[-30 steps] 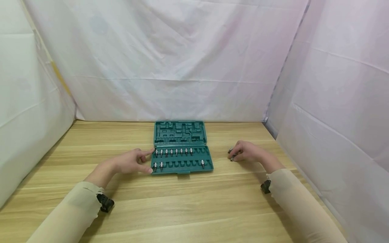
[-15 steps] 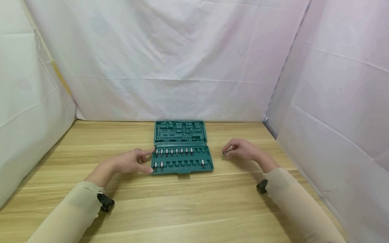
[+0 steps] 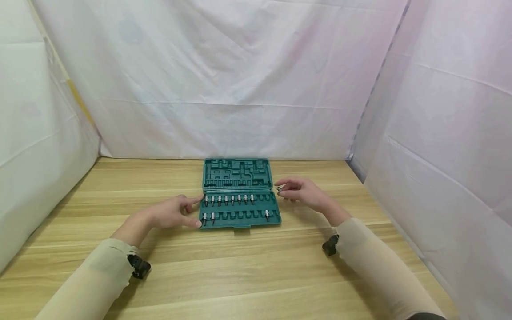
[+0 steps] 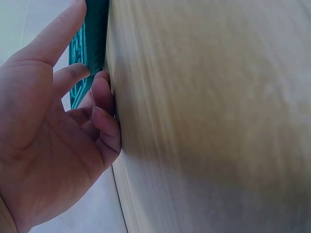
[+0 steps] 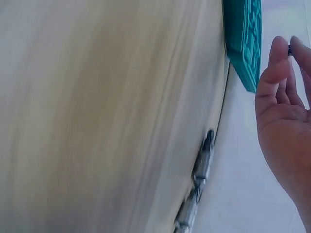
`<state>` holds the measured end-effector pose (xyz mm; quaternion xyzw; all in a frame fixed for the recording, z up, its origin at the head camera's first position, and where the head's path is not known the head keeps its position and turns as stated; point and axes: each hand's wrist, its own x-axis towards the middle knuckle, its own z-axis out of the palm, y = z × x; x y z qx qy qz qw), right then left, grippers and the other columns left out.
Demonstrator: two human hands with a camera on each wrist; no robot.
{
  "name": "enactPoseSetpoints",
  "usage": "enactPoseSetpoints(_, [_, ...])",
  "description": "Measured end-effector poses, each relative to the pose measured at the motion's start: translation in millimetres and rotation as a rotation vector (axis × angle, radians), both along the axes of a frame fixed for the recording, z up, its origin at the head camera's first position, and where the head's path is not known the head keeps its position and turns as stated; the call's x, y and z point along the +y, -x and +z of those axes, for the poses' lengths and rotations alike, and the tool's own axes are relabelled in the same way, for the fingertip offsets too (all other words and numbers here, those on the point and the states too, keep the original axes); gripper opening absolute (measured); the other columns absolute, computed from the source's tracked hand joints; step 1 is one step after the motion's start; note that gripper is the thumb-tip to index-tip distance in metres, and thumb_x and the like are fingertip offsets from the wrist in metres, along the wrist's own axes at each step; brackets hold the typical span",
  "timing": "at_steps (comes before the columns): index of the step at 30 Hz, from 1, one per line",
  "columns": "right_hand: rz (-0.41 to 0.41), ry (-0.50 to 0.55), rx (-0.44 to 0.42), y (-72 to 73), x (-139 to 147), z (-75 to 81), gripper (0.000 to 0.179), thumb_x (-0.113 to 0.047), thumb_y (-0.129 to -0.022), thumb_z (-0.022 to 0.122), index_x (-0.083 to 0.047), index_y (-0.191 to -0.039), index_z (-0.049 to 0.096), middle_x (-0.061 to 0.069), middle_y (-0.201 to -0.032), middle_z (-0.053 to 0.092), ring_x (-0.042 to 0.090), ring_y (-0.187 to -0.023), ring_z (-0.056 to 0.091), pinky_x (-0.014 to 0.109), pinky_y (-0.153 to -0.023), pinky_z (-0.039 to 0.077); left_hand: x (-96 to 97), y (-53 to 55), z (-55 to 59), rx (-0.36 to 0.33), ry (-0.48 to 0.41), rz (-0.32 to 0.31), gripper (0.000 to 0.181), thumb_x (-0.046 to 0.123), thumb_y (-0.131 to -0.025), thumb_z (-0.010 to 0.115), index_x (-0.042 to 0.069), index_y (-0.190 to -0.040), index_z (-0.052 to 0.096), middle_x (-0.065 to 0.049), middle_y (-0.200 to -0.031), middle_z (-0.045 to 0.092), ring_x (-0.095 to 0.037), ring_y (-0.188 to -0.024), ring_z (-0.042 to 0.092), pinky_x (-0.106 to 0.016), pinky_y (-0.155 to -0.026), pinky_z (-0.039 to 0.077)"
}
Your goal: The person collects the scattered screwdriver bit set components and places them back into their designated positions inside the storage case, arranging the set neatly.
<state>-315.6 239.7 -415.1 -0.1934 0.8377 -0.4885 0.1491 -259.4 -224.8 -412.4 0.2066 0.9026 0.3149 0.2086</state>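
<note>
A green plastic socket case (image 3: pixel 240 208) lies open on the wooden table, lid to the back. Several silver-and-black bit sockets (image 3: pixel 232 200) fill most of its back row. Two stand at the left of the front row and one bit socket (image 3: pixel 267 215) at its right. My left hand (image 3: pixel 172 212) touches the case's left edge, index finger at the hinge end and thumb at the front corner. Just off the case's right edge, my right hand (image 3: pixel 306 194) pinches a small bit socket (image 3: pixel 279 190) between thumb and index finger, held above the table.
Two more bit sockets (image 5: pixel 203 160) lie on the table below the right wrist; the right hand and forearm hide them in the head view. White cloth (image 3: pixel 232 89) encloses the table at the back and both sides.
My right hand has picked up a bit socket from the table on the right and carried it left to the case's right edge. The left hand and the case stay put.
</note>
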Motion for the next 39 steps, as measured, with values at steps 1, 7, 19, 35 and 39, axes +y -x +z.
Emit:
enactPoseSetpoints(1, [0.000, 0.004, -0.006, -0.3, -2.4, -0.2, 0.043, -0.025, -0.108, 0.072, -0.013, -0.150, 0.067, 0.023, -0.130, 0.074, 0.035, -0.102, 0.072, 0.045, -0.087, 0.061, 0.0, 0.1, -0.3, -0.001, 0.000, -0.001, 0.101, 0.047, -0.096, 0.085, 0.015, -0.174, 0.030, -0.016, -0.127, 0.055, -0.027, -0.114, 0.052, -0.041, -0.093, 0.047])
enactPoseSetpoints(7, [-0.001, 0.051, -0.062, -1.9, -16.5, -0.3, 0.041, -0.023, -0.111, 0.069, -0.013, -0.150, 0.066, 0.020, -0.131, 0.072, 0.026, -0.107, 0.075, 0.044, -0.099, 0.064, -0.4, 1.0, -1.9, -0.003, 0.000, -0.003, 0.102, 0.048, -0.096, 0.085, 0.016, -0.174, 0.029, -0.016, -0.130, 0.055, -0.027, -0.117, 0.053, -0.042, -0.096, 0.047])
enactPoseSetpoints(19, [0.008, 0.064, -0.001, 0.1, -38.4, -2.3, 0.041, -0.023, -0.109, 0.073, -0.005, -0.145, 0.065, 0.017, -0.118, 0.072, 0.029, -0.100, 0.073, 0.042, -0.091, 0.064, -0.5, -0.4, 0.4, 0.001, -0.012, -0.012, 0.101, 0.044, -0.096, 0.086, 0.013, -0.174, 0.029, -0.015, -0.121, 0.053, -0.027, -0.110, 0.049, -0.040, -0.090, 0.044])
enactPoseSetpoints(35, [-0.042, -0.074, 0.028, 7.1, -57.7, -2.0, 0.034, -0.030, -0.107, 0.075, -0.010, -0.135, 0.071, 0.008, -0.114, 0.073, 0.026, -0.094, 0.066, 0.037, -0.075, 0.051, 0.1, 0.3, -0.7, -0.011, -0.026, -0.002, 0.100, 0.043, -0.096, 0.086, 0.014, -0.174, 0.030, -0.014, -0.119, 0.052, -0.027, -0.109, 0.047, -0.040, -0.087, 0.043])
enactPoseSetpoints(39, [-0.031, -0.124, 0.054, 9.3, -62.0, -0.5, 0.028, -0.027, -0.106, 0.077, -0.010, -0.129, 0.073, 0.007, -0.113, 0.074, 0.023, -0.097, 0.068, 0.037, -0.083, 0.056, 0.0, -0.2, -0.9, -0.010, -0.031, -0.006, 0.100, 0.042, -0.096, 0.086, 0.013, -0.174, 0.030, -0.014, -0.119, 0.052, -0.027, -0.109, 0.047, -0.040, -0.087, 0.043])
